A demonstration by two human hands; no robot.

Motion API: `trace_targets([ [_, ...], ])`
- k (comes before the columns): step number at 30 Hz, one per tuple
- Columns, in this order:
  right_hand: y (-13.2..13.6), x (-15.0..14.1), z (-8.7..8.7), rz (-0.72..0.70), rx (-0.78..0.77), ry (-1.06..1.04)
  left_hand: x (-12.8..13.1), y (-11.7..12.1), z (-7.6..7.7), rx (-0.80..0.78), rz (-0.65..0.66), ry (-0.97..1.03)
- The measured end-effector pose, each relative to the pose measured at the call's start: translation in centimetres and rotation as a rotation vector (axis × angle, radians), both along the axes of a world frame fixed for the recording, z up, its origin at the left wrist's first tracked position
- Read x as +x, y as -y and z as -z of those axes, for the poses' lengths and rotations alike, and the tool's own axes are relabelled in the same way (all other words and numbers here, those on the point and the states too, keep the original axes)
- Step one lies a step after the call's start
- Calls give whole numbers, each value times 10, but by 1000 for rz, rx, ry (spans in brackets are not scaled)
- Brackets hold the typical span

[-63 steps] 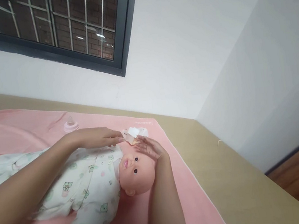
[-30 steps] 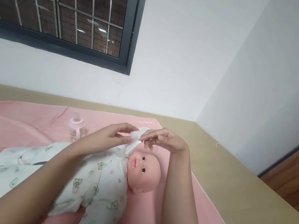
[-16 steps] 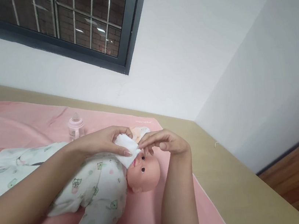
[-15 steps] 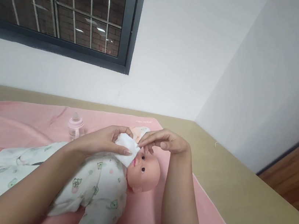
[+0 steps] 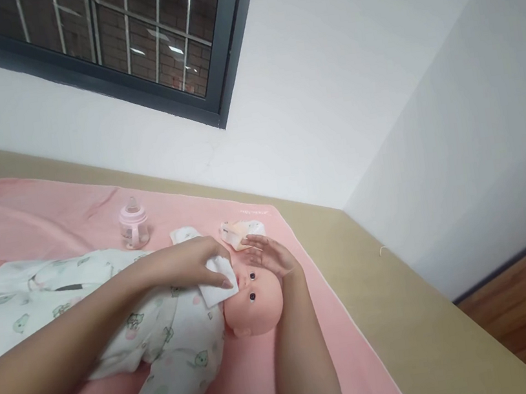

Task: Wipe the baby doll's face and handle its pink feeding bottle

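Note:
A baby doll point(image 5: 262, 311) lies on its back in a white outfit point(image 5: 170, 340) printed with small green animals, its head toward the right. Pinched in my left hand point(image 5: 201, 261) is a folded white wipe point(image 5: 220, 289), pressed at the doll's mouth and chin, which it partly covers. My right hand point(image 5: 271, 258) is open beside the far side of the doll's head, fingers stretched out and holding nothing. Whether its palm touches the head I cannot tell.
Behind the doll stands a pink baby bottle point(image 5: 134, 227) with a handle. A small white and orange packet point(image 5: 239, 233) lies past my right fingers. A pink sheet point(image 5: 305, 321) covers part of the wooden tabletop point(image 5: 385, 297), against a wall with a barred window point(image 5: 143, 38).
My left hand has brought the wipe down onto the doll's mouth. My right hand has let go of the wipe's edge, moved left and lower, and spread its fingers beside the head.

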State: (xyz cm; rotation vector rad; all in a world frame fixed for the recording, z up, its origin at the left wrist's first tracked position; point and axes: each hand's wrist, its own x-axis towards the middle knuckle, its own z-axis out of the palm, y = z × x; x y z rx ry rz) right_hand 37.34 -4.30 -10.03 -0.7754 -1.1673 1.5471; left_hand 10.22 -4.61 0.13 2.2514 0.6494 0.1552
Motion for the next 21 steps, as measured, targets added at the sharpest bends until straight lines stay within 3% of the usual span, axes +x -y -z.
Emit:
trace_targets([
  [5, -4, 1, 20, -13, -76, 7, 4, 7, -2, 206, -59, -36],
  [12, -5, -2, 18, -30, -148, 49, 4, 8, -2, 42, -51, -39],
  [21, -6, -5, 16, -9, -163, 44, 5, 14, -8, 98, -73, -67],
])
